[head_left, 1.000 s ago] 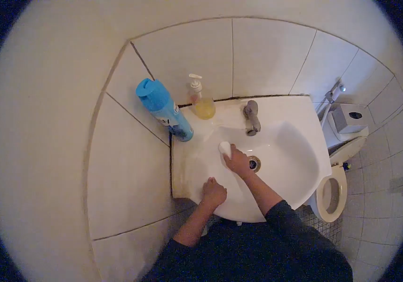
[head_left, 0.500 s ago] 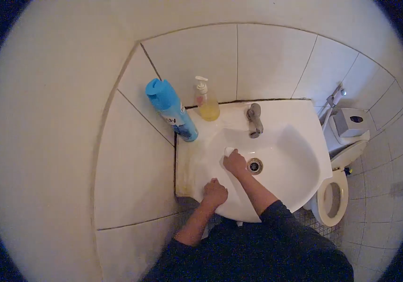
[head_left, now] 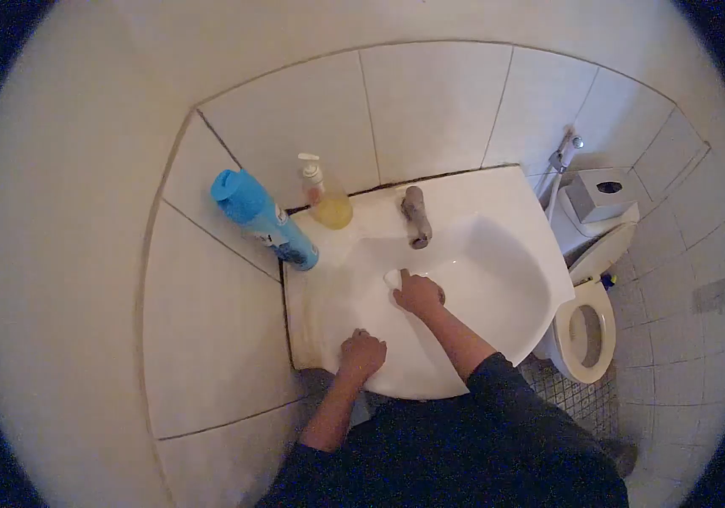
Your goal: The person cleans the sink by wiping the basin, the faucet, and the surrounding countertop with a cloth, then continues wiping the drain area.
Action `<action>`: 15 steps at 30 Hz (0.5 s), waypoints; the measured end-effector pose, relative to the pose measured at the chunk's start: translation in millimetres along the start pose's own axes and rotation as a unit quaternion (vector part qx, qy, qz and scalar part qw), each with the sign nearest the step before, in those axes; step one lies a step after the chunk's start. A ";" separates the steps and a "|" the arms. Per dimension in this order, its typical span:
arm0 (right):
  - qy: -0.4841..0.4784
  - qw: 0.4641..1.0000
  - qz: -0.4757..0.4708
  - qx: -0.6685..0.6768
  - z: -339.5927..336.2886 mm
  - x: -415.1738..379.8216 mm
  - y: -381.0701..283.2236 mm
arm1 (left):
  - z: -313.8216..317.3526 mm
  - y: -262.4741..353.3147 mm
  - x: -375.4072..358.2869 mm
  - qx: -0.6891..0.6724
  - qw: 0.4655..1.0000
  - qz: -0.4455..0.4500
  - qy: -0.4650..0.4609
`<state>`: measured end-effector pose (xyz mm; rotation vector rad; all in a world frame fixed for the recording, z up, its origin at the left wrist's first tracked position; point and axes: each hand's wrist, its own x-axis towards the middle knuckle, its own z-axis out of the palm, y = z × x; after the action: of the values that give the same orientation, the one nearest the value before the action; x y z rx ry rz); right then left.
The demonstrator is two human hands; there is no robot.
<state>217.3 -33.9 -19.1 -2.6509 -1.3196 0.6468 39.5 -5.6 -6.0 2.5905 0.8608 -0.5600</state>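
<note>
My right hand (head_left: 418,295) is inside the white washbasin (head_left: 498,275), closed around a small white wad (head_left: 393,278) pressed to the bowl's sloping surface. Only part of that wad shows past the fingers; it looks like tissue or a sponge. The hand partly covers the drain (head_left: 441,295). Resting on the basin's front left rim is my left hand (head_left: 364,352), its fingers curled in. Above the bowl, at the back, stands a dull metal tap (head_left: 416,218).
On the basin's back left corner stand a blue spray can (head_left: 265,222) and a pump bottle (head_left: 331,207) of yellow liquid. To the right are a toilet (head_left: 587,334) with its lid up, a tissue box (head_left: 599,195) on the cistern and a hand sprayer (head_left: 567,151). Tiled walls enclose the space.
The view has shifted, so the basin and bottles appear further left. In the bowl, my right hand has moved with the white wad towards the drain, now partly hiding it. My left hand stays on the rim.
</note>
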 end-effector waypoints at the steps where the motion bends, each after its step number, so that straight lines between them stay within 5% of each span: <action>1: 0.003 1.000 0.003 -0.001 3.7 1.6 13.6 | -0.9 -1.0 -0.3 -0.024 1.000 0.006 0.012; 10: 0.158 0.979 0.129 -0.032 -15.4 -1.2 126.0 | 6.1 6.5 -5.4 -0.139 0.945 0.120 0.271; 15: 0.124 0.986 0.109 -0.021 19.1 11.6 71.8 | 10.1 18.4 -9.4 -0.182 0.916 0.188 0.303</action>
<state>268.3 -70.7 -60.4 -2.8218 -0.9987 0.2984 41.4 -28.5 -6.6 2.4836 0.5263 0.4972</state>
